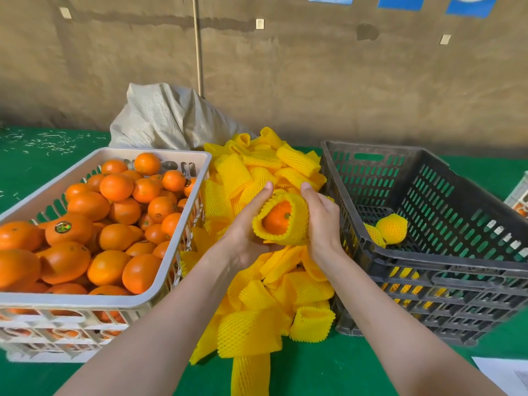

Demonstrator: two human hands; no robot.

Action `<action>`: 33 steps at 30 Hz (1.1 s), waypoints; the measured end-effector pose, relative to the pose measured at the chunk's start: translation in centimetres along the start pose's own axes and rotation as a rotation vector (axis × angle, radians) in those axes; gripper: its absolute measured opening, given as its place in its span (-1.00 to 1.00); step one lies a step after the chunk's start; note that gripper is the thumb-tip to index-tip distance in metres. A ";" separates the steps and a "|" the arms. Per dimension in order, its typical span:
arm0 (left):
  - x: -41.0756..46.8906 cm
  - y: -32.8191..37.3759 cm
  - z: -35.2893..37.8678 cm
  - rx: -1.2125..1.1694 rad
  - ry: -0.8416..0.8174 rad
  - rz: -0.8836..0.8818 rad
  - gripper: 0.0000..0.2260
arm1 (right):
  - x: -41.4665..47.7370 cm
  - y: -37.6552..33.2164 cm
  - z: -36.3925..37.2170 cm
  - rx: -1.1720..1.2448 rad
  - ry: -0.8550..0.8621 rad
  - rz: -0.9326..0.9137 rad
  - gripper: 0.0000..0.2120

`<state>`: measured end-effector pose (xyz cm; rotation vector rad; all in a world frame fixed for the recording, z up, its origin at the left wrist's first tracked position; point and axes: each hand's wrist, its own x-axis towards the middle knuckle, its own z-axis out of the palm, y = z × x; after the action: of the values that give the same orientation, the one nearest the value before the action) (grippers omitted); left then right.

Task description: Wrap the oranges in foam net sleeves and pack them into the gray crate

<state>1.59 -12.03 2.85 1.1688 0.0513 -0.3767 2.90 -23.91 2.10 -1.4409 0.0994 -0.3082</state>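
Observation:
An orange [276, 220] sits partly inside a yellow foam net sleeve [297, 224], held above the sleeve pile. My left hand [248, 227] grips the sleeve from the left, thumb up along its rim. My right hand [323, 221] grips it from the right. The gray crate [445, 270] stands to the right and holds two wrapped oranges [392, 228] on its floor. A white crate [160, 292] on the left is full of bare oranges [115, 187].
A heap of loose yellow foam sleeves [257, 324] lies on the green table between the two crates. A grey woven sack [165, 118] stands behind the heap. Paper sheets [505, 372] lie at the right front corner.

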 end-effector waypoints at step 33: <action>0.9 -0.7 0.5 -0.203 0.162 0.178 -0.63 | -3.2 1.4 -1.2 -0.286 -0.422 -0.390 -0.14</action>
<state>2.15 -12.99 2.21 0.9924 0.1232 -0.1152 -0.30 -24.06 0.22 -1.7795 -0.5032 -0.3078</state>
